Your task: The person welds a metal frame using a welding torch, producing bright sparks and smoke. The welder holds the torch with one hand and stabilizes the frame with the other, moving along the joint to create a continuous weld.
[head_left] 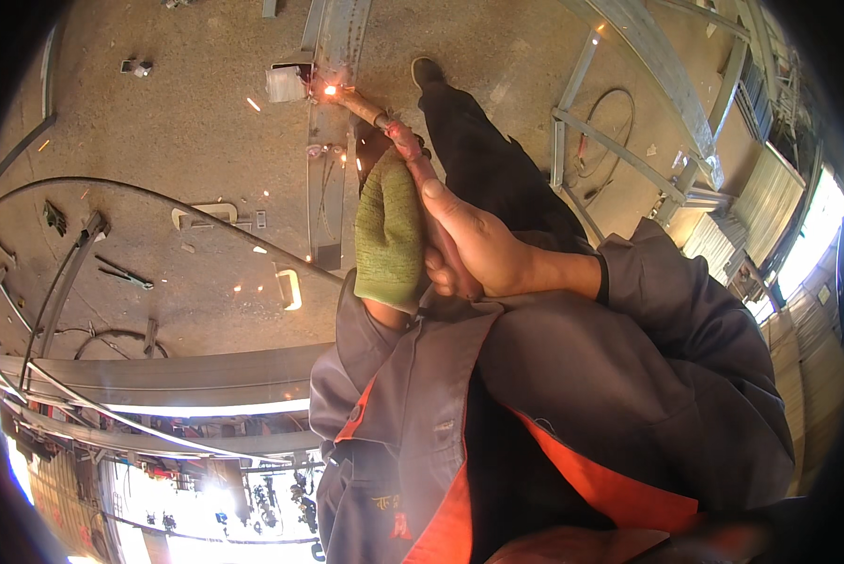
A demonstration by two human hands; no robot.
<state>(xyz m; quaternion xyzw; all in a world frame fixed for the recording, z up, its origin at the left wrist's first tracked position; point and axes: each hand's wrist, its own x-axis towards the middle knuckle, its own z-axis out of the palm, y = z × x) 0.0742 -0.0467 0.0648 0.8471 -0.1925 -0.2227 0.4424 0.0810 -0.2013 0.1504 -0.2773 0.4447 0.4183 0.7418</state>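
Note:
My right hand (483, 249), bare, grips the reddish handle of a welding torch (405, 141) that reaches up and to the left. Its tip glows orange at a weld spot (331, 90) on a long grey steel beam (333, 179) lying on the floor. My left hand (389, 230), in a green knit glove, is closed against the left side of the torch just ahead of my right hand. Small sparks lie scattered on the floor left of the beam. My grey and orange jacket fills the lower middle.
A white block (286, 83) sits beside the weld spot. My dark trouser leg and shoe (429, 70) stand right of the beam. A black cable (159, 197) arcs across the concrete floor, near metal brackets (206, 214). Steel frames (629, 150) lie at right, more beams (159, 376) at lower left.

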